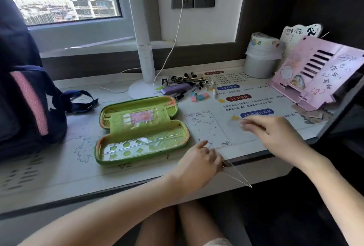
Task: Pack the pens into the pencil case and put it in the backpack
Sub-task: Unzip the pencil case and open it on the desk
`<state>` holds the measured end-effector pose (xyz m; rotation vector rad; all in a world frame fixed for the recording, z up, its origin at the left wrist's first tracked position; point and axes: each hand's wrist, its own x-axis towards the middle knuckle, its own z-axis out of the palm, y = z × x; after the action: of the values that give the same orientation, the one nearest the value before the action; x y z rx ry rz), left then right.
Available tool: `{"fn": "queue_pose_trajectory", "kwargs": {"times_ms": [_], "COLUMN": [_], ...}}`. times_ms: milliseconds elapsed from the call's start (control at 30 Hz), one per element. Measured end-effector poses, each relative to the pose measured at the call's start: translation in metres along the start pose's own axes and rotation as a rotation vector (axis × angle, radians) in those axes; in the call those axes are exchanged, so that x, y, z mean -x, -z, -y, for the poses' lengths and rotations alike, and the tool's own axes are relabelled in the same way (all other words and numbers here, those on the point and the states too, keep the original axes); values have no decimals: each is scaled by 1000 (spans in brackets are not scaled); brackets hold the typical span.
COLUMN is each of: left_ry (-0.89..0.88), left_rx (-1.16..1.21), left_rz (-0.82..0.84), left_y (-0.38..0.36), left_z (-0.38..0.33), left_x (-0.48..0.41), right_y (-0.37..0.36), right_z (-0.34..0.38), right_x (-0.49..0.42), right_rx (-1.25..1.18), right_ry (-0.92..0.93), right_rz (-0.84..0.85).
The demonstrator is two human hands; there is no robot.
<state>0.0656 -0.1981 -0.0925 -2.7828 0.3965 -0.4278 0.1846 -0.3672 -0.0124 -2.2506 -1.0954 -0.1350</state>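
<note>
Evidently the packing had barely begun. The pens (189, 81) lay in a loose heap by the foot of the lamp (144, 62), well apart from the pencil case (137, 160), with two erasers (199, 97) just beside them. None of the pens was in the case. The case lay unzipped and spread flat on the surface (59, 167). Its near half held only see-through rulers (134, 144), and its far half showed a pocket with a pink card (140, 116) tucked behind it.

The left hand (199, 159) pinched a clear set square (236, 174) at the front edge of the surface, one corner jutting past the edge. The right hand (275, 133) reached out over the printed mat, but its fingers were smeared by motion, so I cannot tell whether it held anything.

The backpack (25, 98) stood at the far left, near the case but not touching it. All the pens remained to be loaded, then the case zipped and carried to the backpack.
</note>
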Motion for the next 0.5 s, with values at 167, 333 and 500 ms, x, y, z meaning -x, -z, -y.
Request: {"fn": "queue_pose_trajectory", "kwargs": {"times_ms": [167, 333, 500], "left_ry": [252, 601, 578], "left_rx": [115, -115, -89], "left_rz": [-264, 53, 332], "left_y": [52, 71, 50], "left_z": [44, 102, 105], "left_x": [42, 102, 114], "right_y": [-33, -72, -104], "right_z": [30, 46, 58], "right_x": [-33, -49, -64], "right_rx": [-538, -664, -716], "right_ry": [-50, -52, -44], "right_rz": [-106, -88, 14]}}
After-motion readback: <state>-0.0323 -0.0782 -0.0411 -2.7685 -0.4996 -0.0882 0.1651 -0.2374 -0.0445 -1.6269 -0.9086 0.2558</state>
